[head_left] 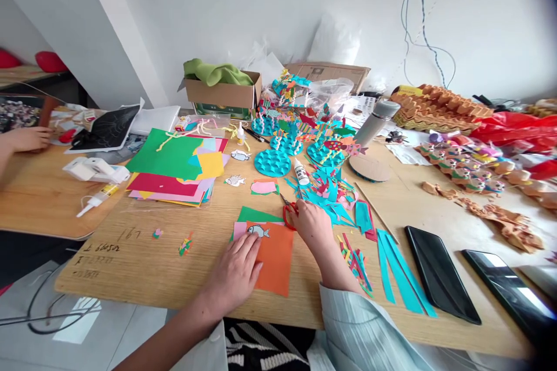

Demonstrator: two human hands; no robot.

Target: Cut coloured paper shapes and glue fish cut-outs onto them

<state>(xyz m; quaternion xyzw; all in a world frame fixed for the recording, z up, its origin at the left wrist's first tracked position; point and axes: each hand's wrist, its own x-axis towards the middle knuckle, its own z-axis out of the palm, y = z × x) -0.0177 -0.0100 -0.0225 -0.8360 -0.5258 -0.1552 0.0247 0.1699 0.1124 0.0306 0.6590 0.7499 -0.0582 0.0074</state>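
My left hand (237, 269) lies flat with fingers stretched over an orange sheet of paper (276, 266), its fingertips touching a small paper fish cutout (260, 232). Under the orange sheet, edges of a green sheet (256, 214) and a pink sheet (238, 233) stick out. My right hand (311, 223) has its fingers closed at the red handles of a pair of scissors (287, 208), whose blades point away from me on the table. Just beyond are a pink paper piece on green (263, 187) and another fish cutout (235, 181).
Blue paper scraps (333, 208) and a white glue bottle (300, 173) lie ahead of the right hand. Coloured sheets (167, 153) are stacked left. Blue round bases (272, 162) with paper fish stand behind. Phones (441, 272) lie right. Another person's hand (32, 139) rests far left.
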